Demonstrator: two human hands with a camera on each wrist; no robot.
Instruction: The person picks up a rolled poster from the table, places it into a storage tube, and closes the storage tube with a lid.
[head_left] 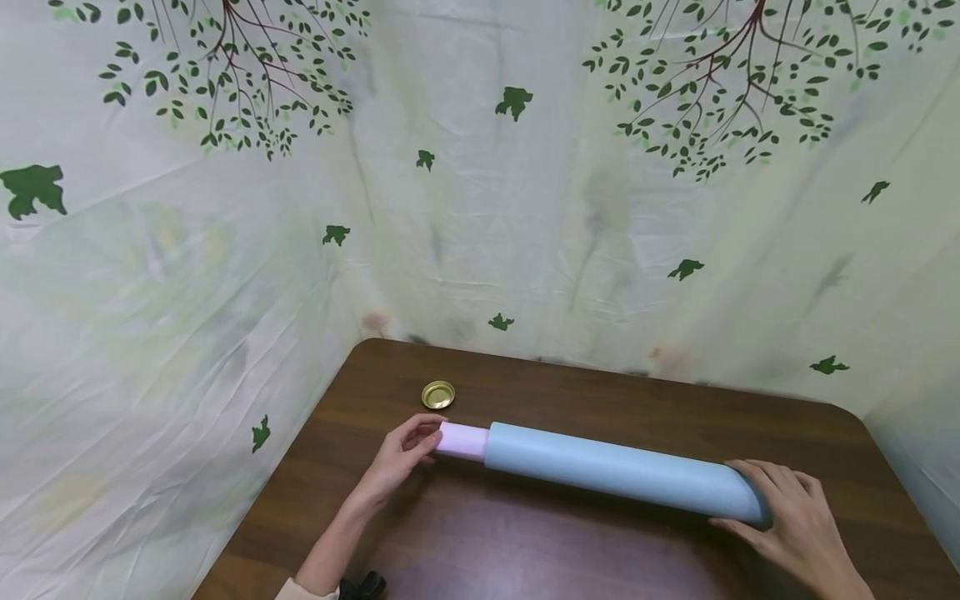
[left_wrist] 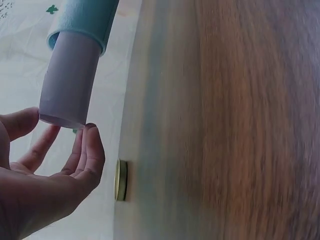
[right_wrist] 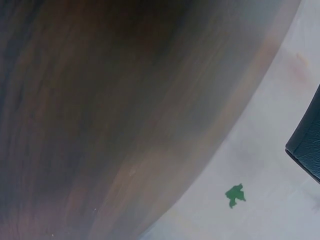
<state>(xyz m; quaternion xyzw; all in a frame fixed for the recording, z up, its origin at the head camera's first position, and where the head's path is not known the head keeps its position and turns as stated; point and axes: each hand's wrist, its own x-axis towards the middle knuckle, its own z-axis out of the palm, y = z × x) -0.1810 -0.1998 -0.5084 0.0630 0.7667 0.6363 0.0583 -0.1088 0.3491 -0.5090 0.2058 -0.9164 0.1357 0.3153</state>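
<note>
Pinching the lilac roll [head_left: 462,440], the left hand [head_left: 399,460] hung near the worktop's [head_left: 318,429] left edge while the right hand [head_left: 797,518] gripped the blue tube [head_left: 618,471].

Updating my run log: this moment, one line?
left hand: holds lilac cylinder; right hand: grips blue tube; cylinder: juts from tube

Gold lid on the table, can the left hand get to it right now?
Probably yes: the gold lid lies just beyond the left hand with nothing visible between them, though that hand holds the lilac cylinder by its end and may need to let go.
</note>
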